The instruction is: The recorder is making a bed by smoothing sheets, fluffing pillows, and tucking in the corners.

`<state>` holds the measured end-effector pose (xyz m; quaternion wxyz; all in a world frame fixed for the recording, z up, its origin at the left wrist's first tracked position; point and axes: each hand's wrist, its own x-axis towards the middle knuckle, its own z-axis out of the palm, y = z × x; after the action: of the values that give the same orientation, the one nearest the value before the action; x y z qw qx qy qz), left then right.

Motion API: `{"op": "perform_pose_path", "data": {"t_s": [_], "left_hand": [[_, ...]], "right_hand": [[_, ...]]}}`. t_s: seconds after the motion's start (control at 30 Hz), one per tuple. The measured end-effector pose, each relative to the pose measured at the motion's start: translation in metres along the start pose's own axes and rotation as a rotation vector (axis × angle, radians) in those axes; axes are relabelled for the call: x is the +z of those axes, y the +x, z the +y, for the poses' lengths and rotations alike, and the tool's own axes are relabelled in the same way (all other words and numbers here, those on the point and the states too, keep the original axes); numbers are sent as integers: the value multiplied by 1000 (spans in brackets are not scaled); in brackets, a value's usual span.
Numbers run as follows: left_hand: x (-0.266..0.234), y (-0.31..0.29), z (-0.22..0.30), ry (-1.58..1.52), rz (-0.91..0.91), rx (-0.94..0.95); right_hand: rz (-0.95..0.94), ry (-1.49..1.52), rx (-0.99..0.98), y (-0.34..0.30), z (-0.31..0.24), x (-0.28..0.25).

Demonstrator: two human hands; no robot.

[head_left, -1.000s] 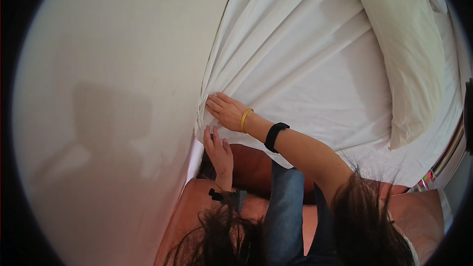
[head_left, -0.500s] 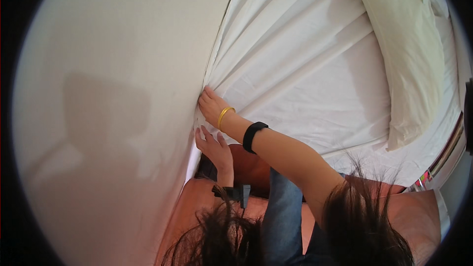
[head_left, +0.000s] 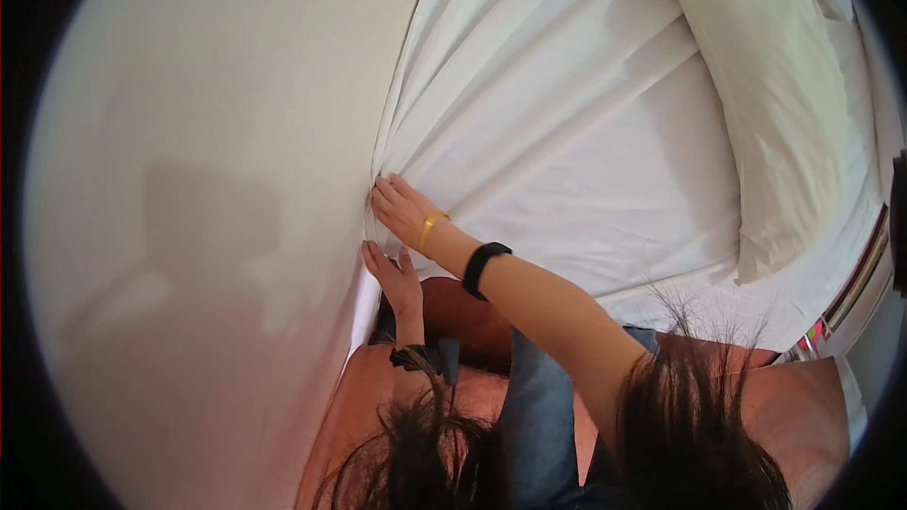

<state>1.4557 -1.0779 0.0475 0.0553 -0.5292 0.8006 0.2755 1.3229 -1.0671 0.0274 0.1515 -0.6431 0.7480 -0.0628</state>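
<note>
A white bedsheet [head_left: 586, 170] covers the mattress, its folds fanning out from the edge beside the wall. My right hand [head_left: 408, 210], wearing a yellow bracelet, presses down at that edge where the folds gather. Its fingers are closed on the sheet, with the tips partly lost in the cloth. Just nearer to me, my left hand [head_left: 397, 281] has its thumb and fingers apart. Its fingertips touch the sheet's edge next to the wall, at the near corner of the mattress.
On the left rises a plain pale wall [head_left: 227, 76], right against the bed, with my shadow on it. A cream pillow [head_left: 784, 123] lies on the right of the bed. Below the near edge are a reddish-brown surface [head_left: 472, 321] and my jeans [head_left: 543, 397].
My left hand has moved up and left to the sheet's edge. My right hand has shifted slightly left along with the view.
</note>
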Motion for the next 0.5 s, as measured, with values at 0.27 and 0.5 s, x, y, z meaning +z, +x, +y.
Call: {"op": "perform_pose_path", "data": {"t_s": [0.27,0.5], "left_hand": [[1,-38,13,247,-56,91],[0,-19,-7,66,48,97]], "right_hand": [[231,295,-225,-65,4,15],[202,351,-268,-30,-9,12]]}}
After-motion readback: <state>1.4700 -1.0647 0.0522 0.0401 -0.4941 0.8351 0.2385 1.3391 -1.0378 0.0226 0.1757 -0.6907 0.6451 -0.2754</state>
